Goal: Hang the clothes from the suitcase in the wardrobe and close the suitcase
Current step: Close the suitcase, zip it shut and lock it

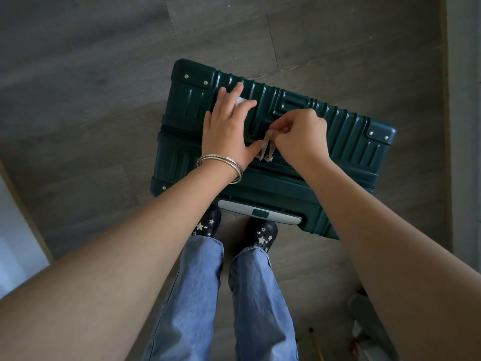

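A dark green hard-shell suitcase (346, 136) stands on the grey floor in front of my feet, with both halves together. My left hand (229, 126) lies flat on its ribbed top with straight fingers, over a white label. My right hand (299, 135) pinches the two silver zipper pulls (266, 148) where they meet at the seam. The suitcase's grey telescopic handle (260, 212) is down, near my shoes. No clothes or wardrobe show in this view.
A pale wall or door edge (466, 126) runs down the right side. A white furniture edge (15, 243) sits at the left. Some small items, one yellow, lie on the floor at the lower right (364, 337).
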### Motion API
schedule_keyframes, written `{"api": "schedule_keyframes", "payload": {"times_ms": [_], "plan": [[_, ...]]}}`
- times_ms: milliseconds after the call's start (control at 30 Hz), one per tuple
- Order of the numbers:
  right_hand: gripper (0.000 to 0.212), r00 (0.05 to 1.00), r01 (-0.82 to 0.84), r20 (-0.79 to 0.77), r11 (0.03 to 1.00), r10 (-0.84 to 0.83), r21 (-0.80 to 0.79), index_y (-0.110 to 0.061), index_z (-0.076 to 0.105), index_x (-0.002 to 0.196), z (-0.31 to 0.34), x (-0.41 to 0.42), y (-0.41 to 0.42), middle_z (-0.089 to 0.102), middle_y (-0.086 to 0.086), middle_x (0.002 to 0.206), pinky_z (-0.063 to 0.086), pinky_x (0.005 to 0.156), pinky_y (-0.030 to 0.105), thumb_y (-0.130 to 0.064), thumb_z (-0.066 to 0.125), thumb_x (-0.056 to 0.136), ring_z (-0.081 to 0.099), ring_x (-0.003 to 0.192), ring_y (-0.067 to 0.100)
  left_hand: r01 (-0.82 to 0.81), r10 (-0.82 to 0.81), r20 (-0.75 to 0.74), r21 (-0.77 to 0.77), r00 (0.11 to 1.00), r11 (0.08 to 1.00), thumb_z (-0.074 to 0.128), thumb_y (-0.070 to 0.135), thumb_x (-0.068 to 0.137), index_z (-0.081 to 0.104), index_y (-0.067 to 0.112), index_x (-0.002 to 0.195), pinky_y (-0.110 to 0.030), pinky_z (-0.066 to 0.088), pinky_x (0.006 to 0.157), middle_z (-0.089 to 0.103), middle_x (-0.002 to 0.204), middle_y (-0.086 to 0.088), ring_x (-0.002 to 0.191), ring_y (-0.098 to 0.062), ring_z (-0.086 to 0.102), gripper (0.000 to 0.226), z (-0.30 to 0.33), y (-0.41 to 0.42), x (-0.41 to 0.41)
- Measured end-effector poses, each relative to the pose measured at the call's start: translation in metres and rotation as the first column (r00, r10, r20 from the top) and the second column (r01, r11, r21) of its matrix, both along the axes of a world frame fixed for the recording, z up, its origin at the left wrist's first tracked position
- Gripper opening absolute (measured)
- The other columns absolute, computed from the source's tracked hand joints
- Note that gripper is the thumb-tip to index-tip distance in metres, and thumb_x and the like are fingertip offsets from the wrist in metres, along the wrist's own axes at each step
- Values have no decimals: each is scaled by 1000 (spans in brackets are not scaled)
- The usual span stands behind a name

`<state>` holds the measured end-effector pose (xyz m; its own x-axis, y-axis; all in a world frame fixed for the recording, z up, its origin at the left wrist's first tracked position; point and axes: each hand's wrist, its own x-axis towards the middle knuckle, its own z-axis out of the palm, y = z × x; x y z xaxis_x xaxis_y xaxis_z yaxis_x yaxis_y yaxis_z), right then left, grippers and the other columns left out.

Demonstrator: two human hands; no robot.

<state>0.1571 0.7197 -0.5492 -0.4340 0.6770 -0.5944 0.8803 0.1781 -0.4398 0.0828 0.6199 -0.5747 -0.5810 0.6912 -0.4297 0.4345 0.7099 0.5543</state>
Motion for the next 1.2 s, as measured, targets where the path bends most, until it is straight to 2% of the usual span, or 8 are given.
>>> {"api": "schedule_keyframes", "payload": {"times_ms": [167, 233, 300, 400, 500, 667, 1067, 1200], "plan": [[17, 996, -49, 79, 997, 44, 57, -14, 67, 97, 0, -8, 1, 61, 7, 114, 50, 78, 30, -18, 70, 81, 58, 103, 22, 7, -8, -25, -27, 1000, 1000, 70, 29, 78, 39, 20, 136, -48, 17, 118, 15, 157, 3, 147, -21, 4, 66, 2, 1, 0], [38, 978, -162, 158, 974, 137, 158, -17, 58, 113, 1, -8, 3, 43, 6, 132, 43, 87, 28, -24, 72, 78, 40, 123, 23, 13, -16, -46, -66, 999, 998, 69, 34, 78, 32, 21, 141, -49, 15, 117, 9, 158, 2, 147, -20, 2, 74, 3, 3, 0], [66, 960, -237, 197, 951, 198, 197, -21, 40, 132, 2, -9, 5, 22, 8, 149, 32, 108, 36, -25, 73, 75, 20, 139, 27, 10, -14, -35, -107, 999, 994, 67, 40, 77, 21, 20, 146, -52, 8, 116, 0, 159, 3, 147, -19, -4, 85, 5, 7, -2], [93, 952, -217, 235, 974, 196, 68, -24, 14, 148, 0, -14, 12, -7, 5, 160, 4, 117, 51, -23, 72, 75, -12, 147, 26, 27, -27, -1, -142, 1000, 989, 66, 41, 78, 8, 19, 149, -55, 2, 115, -8, 159, 4, 147, -18, -10, 94, 5, 11, -5], [93, 942, -203, 269, 979, 203, -29, -25, 13, 149, -4, -18, 16, -1, 1, 160, -1, 115, 56, -24, 69, 76, -14, 147, 25, 19, -19, -2, -148, 1000, 989, 67, 39, 78, 7, 18, 149, -56, 3, 115, -8, 159, 4, 147, -18, -10, 95, 5, 13, -4], [82, 959, -141, 248, 990, 136, 3, -28, 24, 142, -8, -21, 13, 20, -1, 152, 3, 114, 60, -23, 68, 73, -3, 148, 23, -24, 19, -36, -147, 999, 989, 71, 33, 76, 11, 19, 148, -56, 6, 115, -4, 159, 5, 147, -18, -7, 95, 2, 15, 0], [78, 958, -137, 264, 989, 116, 61, -27, 27, 138, -12, -24, 10, 23, 0, 148, 7, 113, 61, -17, 67, 72, 5, 146, 24, -60, 53, -53, -147, 997, 987, 72, 31, 75, 14, 18, 147, -57, 9, 114, -1, 159, 4, 147, -20, -5, 93, 2, 22, 4], [77, 964, -115, 241, 993, 112, 1, -25, 26, 138, -10, -26, 13, 22, 0, 148, 7, 112, 62, -18, 66, 71, 3, 145, 25, -46, 41, -42, -133, 998, 990, 73, 32, 74, 14, 18, 147, -58, 9, 114, -1, 159, 4, 147, -21, -4, 95, 1, 20, 1]]}}
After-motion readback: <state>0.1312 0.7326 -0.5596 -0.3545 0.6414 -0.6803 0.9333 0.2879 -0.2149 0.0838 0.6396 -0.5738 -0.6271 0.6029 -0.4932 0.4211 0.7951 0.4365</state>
